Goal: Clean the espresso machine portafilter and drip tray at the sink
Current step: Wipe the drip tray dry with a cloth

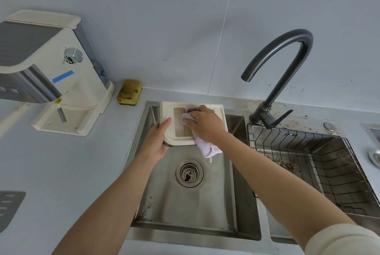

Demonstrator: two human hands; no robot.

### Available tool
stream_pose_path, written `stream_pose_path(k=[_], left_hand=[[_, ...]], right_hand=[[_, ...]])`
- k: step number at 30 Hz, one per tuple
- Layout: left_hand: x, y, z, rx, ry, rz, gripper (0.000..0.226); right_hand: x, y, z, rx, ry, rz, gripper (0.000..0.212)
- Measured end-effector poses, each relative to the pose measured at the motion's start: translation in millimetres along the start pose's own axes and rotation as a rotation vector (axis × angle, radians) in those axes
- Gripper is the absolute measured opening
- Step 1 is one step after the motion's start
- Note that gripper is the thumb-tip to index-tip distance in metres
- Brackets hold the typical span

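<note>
A cream drip tray (170, 110) is held over the left basin of the steel sink (205, 205), tilted toward me. My left hand (157, 140) grips its near left corner, thumb on the rim. My right hand (205, 125) presses a white cloth (206, 147) into the tray's recessed middle; the cloth's loose end hangs below the tray's near edge. The cream espresso machine (67, 73) stands on the counter at the left with its base bay bare. No portafilter is in view.
A yellow sponge (129, 91) leans against the wall beside the machine. A dark curved faucet (281, 73) rises behind the sink. The right basin holds a wire rack (312, 164) with dark residue. The drain strainer (189, 173) sits below the tray.
</note>
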State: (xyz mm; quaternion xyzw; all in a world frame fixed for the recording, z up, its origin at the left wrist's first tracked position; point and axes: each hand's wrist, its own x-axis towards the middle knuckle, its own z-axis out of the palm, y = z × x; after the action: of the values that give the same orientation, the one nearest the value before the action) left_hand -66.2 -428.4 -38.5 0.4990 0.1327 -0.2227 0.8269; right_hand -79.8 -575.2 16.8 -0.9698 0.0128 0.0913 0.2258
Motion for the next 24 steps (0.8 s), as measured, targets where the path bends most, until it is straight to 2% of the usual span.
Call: stream_pose_path(k=[6,10,14,18,24], left_hand=[[1,0,-1,0.057,-0.010,-0.010,0.028],[1,-3,-4,0.048,0.013,-0.027,0.021],[3,-4,-4,0.017,0.038,-0.046,0.043],[3,-2,0,0.006,0.023,-0.044,0.045],[0,2,-4,0.020,-0.005,-0.052,0.044]], right_hand=[[-6,-5,1,-0.022,-0.091,-0.173,0.029],[-11,-5,4,-0.043,-0.215,-0.245,0.029],[-10,-4,1,-0.018,-0.291,-0.237,0.032],[-7,-6,-8,-0.038,-0.288,-0.229,0.032],[-1,-5,-17,0.018,-0.128,-0.283,0.029]])
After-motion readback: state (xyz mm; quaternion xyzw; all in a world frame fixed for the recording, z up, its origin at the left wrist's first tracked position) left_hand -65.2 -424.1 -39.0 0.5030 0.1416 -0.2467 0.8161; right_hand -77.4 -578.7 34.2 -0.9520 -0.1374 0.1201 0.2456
